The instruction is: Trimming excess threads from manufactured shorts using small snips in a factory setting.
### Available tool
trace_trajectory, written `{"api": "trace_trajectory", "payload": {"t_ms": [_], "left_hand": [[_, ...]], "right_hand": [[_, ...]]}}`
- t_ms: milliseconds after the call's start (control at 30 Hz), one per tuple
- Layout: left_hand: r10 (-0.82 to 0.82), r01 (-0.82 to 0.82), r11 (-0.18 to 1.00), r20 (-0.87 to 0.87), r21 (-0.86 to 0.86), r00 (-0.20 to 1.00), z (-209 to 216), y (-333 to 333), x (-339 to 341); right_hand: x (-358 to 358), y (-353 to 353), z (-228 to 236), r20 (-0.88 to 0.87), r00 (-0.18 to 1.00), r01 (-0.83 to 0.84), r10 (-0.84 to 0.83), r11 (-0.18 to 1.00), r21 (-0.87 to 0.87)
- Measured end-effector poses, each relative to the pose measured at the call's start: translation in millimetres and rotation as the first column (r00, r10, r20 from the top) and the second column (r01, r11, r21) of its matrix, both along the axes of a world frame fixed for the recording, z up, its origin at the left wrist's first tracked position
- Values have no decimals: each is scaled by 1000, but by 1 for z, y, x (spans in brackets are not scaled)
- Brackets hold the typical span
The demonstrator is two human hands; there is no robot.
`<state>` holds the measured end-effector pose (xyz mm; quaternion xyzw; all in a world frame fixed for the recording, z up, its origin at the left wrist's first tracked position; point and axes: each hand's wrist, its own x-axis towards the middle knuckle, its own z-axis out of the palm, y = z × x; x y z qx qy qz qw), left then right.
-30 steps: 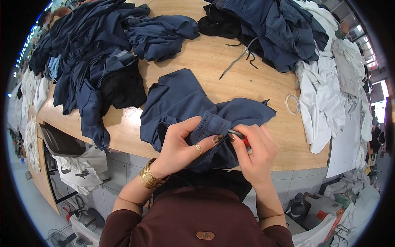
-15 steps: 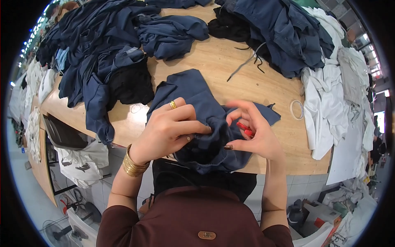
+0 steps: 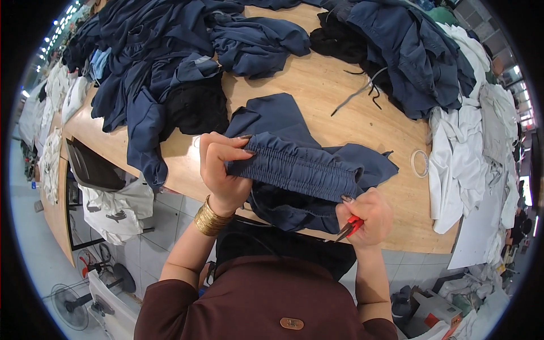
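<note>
A dark blue garment (image 3: 277,116) lies partly on the wooden table, its gathered elastic waistband (image 3: 300,171) lifted and stretched between my hands. My left hand (image 3: 222,167) grips the band's left end, thumb hidden behind the cloth. At the right end, my right hand (image 3: 367,218) is closed, its thumb pressing on the band's edge. Tucked in that same hand is a pair of small thread snips (image 3: 352,225) with red handles, the dark blades pointing down and left. Below the band, the garment's dark inside shows.
Heaps of dark blue garments (image 3: 164,62) lie at the far left and far right of the table (image 3: 317,85). White cloth (image 3: 453,170) hangs over the right edge. A roll of tape (image 3: 420,164) sits near it. A grey cord (image 3: 358,93) trails from the right heap.
My right hand has closed on the waistband's right end, and the band is now spread out between both hands. The snips' blades have come into sight. The view has shifted slightly.
</note>
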<state>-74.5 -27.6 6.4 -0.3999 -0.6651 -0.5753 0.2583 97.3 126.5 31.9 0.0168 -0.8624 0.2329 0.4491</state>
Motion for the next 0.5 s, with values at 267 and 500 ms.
{"api": "trace_trajectory", "payload": {"t_ms": [267, 500], "left_hand": [[-41, 39, 999, 35, 35, 999, -8, -2, -3], [-38, 33, 998, 98, 59, 994, -5, -2, -1]], "right_hand": [[3, -1, -1, 26, 1000, 17, -17, 1000, 4], [4, 0, -1, 48, 999, 17, -18, 1000, 15]]}}
